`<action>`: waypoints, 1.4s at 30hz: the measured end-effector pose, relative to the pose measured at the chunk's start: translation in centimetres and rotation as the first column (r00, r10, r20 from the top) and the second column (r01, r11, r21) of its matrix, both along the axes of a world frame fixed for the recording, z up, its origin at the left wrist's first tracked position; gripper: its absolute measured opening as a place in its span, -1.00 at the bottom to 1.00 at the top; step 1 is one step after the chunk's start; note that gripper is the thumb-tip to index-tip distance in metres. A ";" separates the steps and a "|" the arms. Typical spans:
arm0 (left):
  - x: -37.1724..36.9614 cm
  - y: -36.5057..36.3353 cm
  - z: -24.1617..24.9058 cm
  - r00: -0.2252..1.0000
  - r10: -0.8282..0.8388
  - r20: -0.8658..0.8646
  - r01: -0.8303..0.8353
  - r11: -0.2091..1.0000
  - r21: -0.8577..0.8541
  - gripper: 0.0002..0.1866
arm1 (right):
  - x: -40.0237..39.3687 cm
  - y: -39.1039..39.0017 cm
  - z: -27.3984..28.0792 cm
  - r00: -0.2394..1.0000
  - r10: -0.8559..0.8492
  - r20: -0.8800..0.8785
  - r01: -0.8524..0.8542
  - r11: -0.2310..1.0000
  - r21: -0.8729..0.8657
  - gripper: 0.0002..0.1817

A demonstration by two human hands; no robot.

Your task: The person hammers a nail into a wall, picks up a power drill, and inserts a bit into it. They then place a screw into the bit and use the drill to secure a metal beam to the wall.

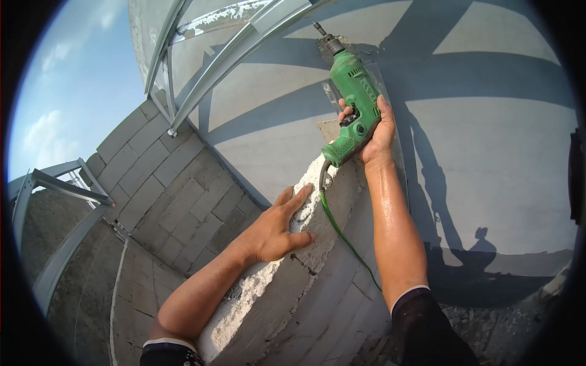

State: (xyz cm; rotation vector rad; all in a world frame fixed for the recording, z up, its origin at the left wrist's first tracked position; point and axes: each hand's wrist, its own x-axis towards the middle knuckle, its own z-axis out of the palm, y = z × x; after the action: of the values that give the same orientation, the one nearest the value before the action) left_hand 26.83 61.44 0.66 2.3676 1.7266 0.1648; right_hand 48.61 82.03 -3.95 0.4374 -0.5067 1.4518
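A green power drill is gripped by my right hand, with fingers wrapped round its body near the trigger. Its chuck and bit point up and away, toward the grey wall. From the handle's end a green cord hangs down past the blocks. My left hand rests on the broken white top of a block wall, its fingers and thumb spread over the edge. Whether the bit touches anything is hard to tell.
Metal beams cross the upper left above a grey block wall. Another steel frame stands at far left. The smooth grey wall carries beam shadows and a person's shadow. Rubble lies below right.
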 end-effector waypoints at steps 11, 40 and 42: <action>0.5 -0.3 0.5 1.000 0.001 0.018 -0.001 1.000 -0.026 0.22 | -0.9 1.1 0.6 0.998 0.060 -0.034 -0.059 0.998 0.017 -0.28; 0.3 -0.4 0.5 0.999 -0.018 -0.047 0.018 1.000 -0.003 0.18 | -0.9 0.7 1.0 0.999 -0.027 0.043 0.028 1.000 -0.014 -0.29; 0.2 -0.3 0.4 0.999 -0.027 -0.041 0.027 1.000 0.001 0.18 | -0.9 0.9 1.1 0.999 -0.034 0.040 0.034 0.999 -0.017 -0.28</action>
State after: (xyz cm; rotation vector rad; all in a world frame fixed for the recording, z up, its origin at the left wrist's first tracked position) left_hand 27.03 61.14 1.08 2.4106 1.7118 0.1143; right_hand 47.70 82.91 -2.89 0.3845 -0.5300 1.4335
